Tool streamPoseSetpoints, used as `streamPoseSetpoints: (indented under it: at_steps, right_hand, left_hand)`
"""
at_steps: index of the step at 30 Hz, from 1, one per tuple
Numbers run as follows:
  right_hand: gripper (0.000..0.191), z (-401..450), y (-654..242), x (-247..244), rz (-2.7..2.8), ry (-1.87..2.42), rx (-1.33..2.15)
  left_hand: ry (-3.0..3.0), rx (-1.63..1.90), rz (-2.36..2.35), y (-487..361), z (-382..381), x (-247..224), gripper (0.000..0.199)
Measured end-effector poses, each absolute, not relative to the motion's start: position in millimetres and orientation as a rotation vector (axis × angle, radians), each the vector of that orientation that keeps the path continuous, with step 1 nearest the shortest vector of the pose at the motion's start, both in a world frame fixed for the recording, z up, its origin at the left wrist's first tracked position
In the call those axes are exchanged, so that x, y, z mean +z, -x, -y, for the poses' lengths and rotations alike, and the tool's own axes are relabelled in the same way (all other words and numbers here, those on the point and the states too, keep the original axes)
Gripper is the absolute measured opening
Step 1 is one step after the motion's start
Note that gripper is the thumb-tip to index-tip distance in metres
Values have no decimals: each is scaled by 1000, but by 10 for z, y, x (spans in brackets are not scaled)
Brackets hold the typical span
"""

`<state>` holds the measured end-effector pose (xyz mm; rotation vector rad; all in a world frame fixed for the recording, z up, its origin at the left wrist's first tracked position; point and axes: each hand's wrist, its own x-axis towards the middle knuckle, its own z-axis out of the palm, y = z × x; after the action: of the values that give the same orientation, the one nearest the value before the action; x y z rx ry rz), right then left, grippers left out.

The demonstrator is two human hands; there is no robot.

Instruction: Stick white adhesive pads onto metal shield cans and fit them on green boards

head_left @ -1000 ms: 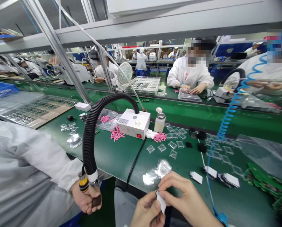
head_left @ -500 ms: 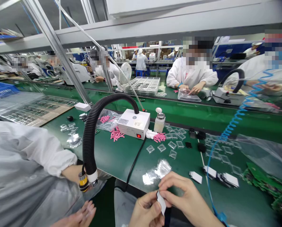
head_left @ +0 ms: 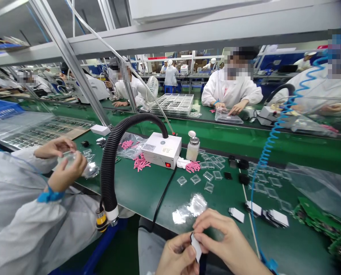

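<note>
Factory hall, several rows deep. Near surface (head_left: 143,193): green top, evenly lit, soft glare. Glossy green band (head_left: 222,131) runs between it and the opposite surface (head_left: 202,114), also green-topped. Overhead: thick grey-white beam (head_left: 176,40) across the full width, pale panel (head_left: 199,8) above it, metal post (head_left: 71,67) slanting on the left side. Ceiling (head_left: 88,16) dark grey at upper left. Rear: blue stool (head_left: 169,89) mid-back, blue panelling (head_left: 277,61) toward the right. Floor (head_left: 124,244) dark green; far detail too small to read
</note>
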<state>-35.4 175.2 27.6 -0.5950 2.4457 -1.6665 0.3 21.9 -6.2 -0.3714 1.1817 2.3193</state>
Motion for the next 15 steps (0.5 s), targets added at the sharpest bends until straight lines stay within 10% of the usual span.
streamPoseSetpoints:
  at_steps: [15]
  right_hand:
    - [11, -1702, 405, 282, -2345, 725, -1738]
  left_hand:
    - [324, 2331, -1042, -42, -215, -174, 38]
